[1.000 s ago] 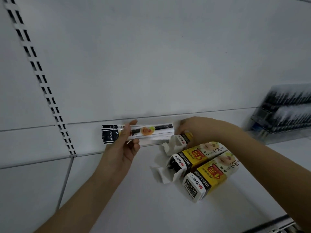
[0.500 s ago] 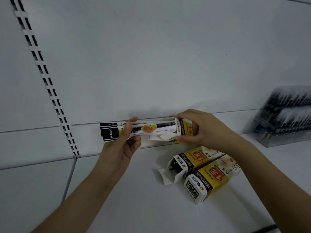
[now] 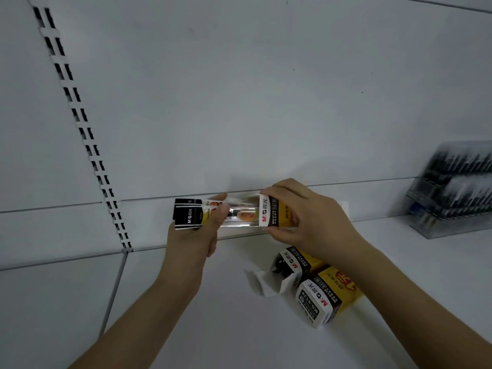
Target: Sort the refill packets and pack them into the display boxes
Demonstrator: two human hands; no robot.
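Note:
My left hand grips a bundle of refill packets with black ends and clear sleeves, held level above the white shelf. My right hand holds a yellow, black and white display box, its open mouth facing left over the packets' right end. How far the packets reach inside the box is hidden. Two more display boxes lie side by side on the shelf below my right wrist: one with its white flaps open, one shut.
The white shelf runs under both arms, backed by a white wall panel with a slotted upright rail at the left. A clear rack of dark pens stands at the far right.
My right hand lifted a display box off the shelf and brought it leftward onto the right end of the packets. My left hand kept holding the packets in about the same place.

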